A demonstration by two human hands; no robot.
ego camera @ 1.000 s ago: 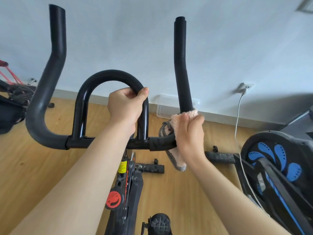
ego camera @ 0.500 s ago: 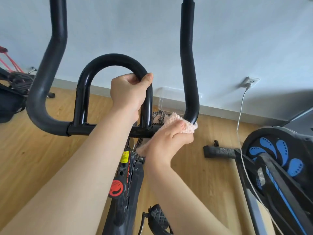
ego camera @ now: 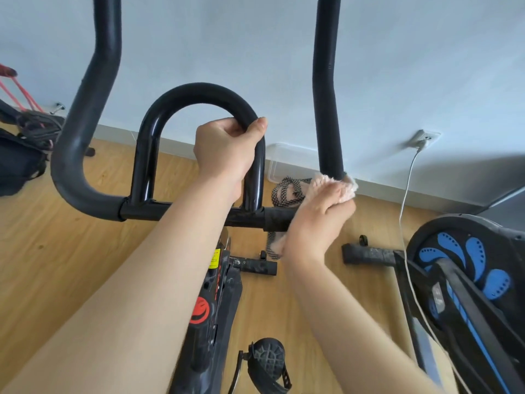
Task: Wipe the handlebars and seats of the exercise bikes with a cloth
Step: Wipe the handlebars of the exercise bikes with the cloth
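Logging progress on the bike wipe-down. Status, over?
Left hand grips the loop bar. Right hand wraps the cloth round the right handlebar at its bend. Nothing in the way.

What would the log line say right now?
left hand: grips loop bar | right hand: holds cloth against right handlebar bend

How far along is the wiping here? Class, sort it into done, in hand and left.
Done: cannot tell; no bar looks visibly cleaner. In hand: the right hand grips the pink cloth round the bend of the right handlebar, while the left hand grips the centre loop. Left, probably: the left handlebar, the seats, out of view, and the blue bike.
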